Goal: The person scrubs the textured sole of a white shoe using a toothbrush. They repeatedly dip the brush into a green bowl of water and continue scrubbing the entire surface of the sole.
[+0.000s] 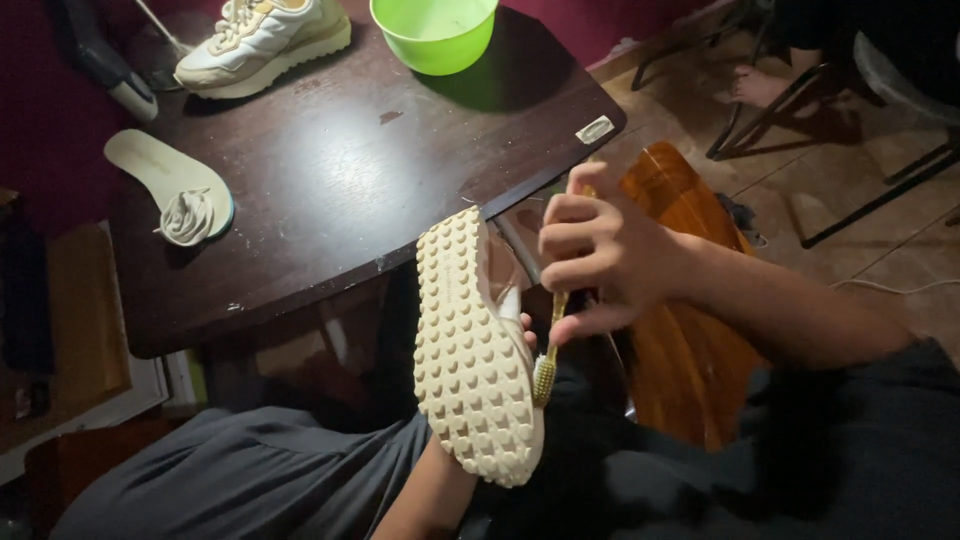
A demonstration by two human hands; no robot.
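A cream rubber-soled sneaker is turned sole-up over the person's lap, its studded tread facing the camera so that the edge of the sole lies open to the brush. The right hand is clenched around the handle of a yellow toothbrush, which points down from the fist; its bristle head touches the sole's right edge, just below the knuckles. The grip is a full fist rather than a fingertip hold, which looks suited to pressing the bristles hard against the rubber.

The left hand is almost wholly hidden behind the shoe, only fingertips showing at the sole's edge beside the brush. It appears to be grasping the sneaker from inside or behind to steady it, with the forearm rising from below.

Beyond the hands, a dark wooden table carries the rest of the kit within reach. A bright green plastic bowl stands at the far edge, straight ahead of the right hand. The matching white sneaker rests upright to the far left, laces out. A pale insole lies flat at the table's left side, well apart from both hands, with a bundled cream shoelace resting on its end.
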